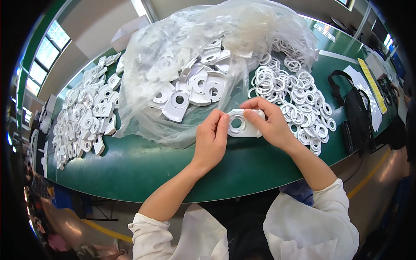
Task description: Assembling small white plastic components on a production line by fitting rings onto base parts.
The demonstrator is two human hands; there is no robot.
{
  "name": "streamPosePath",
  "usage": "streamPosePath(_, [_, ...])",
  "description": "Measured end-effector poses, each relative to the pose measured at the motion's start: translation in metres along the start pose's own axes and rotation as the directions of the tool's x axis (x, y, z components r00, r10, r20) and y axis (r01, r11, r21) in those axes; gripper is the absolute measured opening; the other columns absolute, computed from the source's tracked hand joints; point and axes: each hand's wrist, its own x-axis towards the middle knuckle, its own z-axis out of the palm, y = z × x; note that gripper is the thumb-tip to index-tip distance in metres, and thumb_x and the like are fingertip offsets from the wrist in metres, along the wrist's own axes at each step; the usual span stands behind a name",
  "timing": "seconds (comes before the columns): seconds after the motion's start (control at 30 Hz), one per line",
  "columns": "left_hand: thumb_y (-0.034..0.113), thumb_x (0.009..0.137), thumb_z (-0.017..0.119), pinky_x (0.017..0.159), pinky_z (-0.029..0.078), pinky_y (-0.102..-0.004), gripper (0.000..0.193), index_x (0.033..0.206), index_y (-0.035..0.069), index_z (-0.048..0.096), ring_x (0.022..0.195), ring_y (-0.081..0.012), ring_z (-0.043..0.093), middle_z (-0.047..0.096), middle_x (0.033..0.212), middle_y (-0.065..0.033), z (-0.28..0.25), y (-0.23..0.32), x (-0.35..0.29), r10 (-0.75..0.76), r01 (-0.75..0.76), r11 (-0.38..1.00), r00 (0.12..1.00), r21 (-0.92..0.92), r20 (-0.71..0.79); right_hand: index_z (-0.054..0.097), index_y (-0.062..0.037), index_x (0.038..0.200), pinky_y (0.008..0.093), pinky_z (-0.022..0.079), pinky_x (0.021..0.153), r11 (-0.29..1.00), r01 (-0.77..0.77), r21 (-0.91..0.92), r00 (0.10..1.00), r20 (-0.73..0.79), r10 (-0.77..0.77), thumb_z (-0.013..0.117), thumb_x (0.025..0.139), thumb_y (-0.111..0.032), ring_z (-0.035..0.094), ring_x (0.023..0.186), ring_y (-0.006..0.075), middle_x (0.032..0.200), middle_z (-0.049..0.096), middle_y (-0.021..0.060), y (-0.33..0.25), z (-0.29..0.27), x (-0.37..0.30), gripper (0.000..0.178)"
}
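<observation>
Above the front part of the green table I hold up a white plastic plate [248,131] with a round hole ringed by a raised collar. My right hand [269,123] grips its right side, thumb across the face and fingers behind. At the plate's left edge, my left hand [211,138] is closed, thumb pressed to the fingers, its tips touching the rim. Whether a separate ring sits in the hole I cannot tell. Right beside my right hand spreads a heap of loose white rings [299,97]. Behind my hands, similar white plates [177,100] lie in a clear plastic bag.
The big clear bag [149,123] covers the middle of the green table [151,173]. A pile of white plastic parts [86,117] stands at the left. On the right lie a black bag [359,113] with a strap, white paper [366,89] and a yellow strip [373,86].
</observation>
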Motion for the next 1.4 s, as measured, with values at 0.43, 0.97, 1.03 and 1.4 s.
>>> streamPosePath(0.43, [0.02, 0.098, 0.046, 0.062, 0.04, -0.0361, 0.023, 0.088, 0.0, 0.05, 0.062, -0.0242, 0.05, 0.051, 0.067, -0.0134, -0.007, -0.012, 0.003, -0.096, 0.07, 0.99, 0.97, 0.123, 0.225, 0.062, 0.0005, 0.091, 0.0249, 0.046, 0.073, 0.989, -0.043, -0.141, 0.985, 0.157, 0.065, 0.063, 0.088, -0.014, 0.058, 0.079, 0.0098, 0.082, 0.063, 0.0048, 0.007, -0.009, -0.002, 0.015])
streamPosePath(0.97, [0.024, 0.099, 0.048, 0.059, 0.04, -0.0228, 0.022, 0.099, 0.002, 0.053, 0.068, -0.0072, 0.049, 0.056, 0.081, -0.0013, -0.004, -0.007, 0.008, -0.157, 0.201, 0.918, 0.976, -0.342, 0.151, 0.052, -0.0022, 0.1, 0.0198, 0.046, 0.068, 0.935, -0.231, 0.27, 0.961, 0.21, 0.177, 0.062, 0.093, -0.013, 0.06, 0.079, 0.0054, 0.085, 0.064, 0.0021, 0.009, 0.0, -0.003, 0.016])
streamPosePath(1.03, [0.023, 0.098, 0.051, 0.059, 0.043, -0.0229, 0.022, 0.106, 0.002, 0.051, 0.07, -0.0073, 0.052, 0.058, 0.087, -0.0029, 0.005, -0.002, 0.003, -0.235, 0.262, 0.841, 0.965, -0.473, 0.118, 0.051, -0.0029, 0.103, 0.0194, 0.045, 0.07, 0.922, -0.242, 0.303, 0.964, 0.184, 0.193, 0.06, 0.094, -0.014, 0.06, 0.079, 0.0055, 0.086, 0.064, 0.0022, 0.01, 0.002, -0.001, 0.017])
streamPosePath(1.4, [0.011, 0.088, 0.061, 0.067, 0.048, -0.0373, 0.032, 0.112, -0.002, 0.044, 0.076, -0.0282, 0.064, 0.063, 0.087, -0.0184, 0.01, 0.002, -0.006, -0.069, 0.038, 0.993, 0.957, 0.115, 0.28, 0.053, -0.0067, 0.081, 0.017, 0.036, 0.052, 0.955, -0.276, 0.104, 0.958, -0.05, 0.283, 0.07, 0.088, -0.022, 0.047, 0.059, 0.0004, 0.068, 0.057, -0.0039, 0.014, 0.001, -0.003, 0.024])
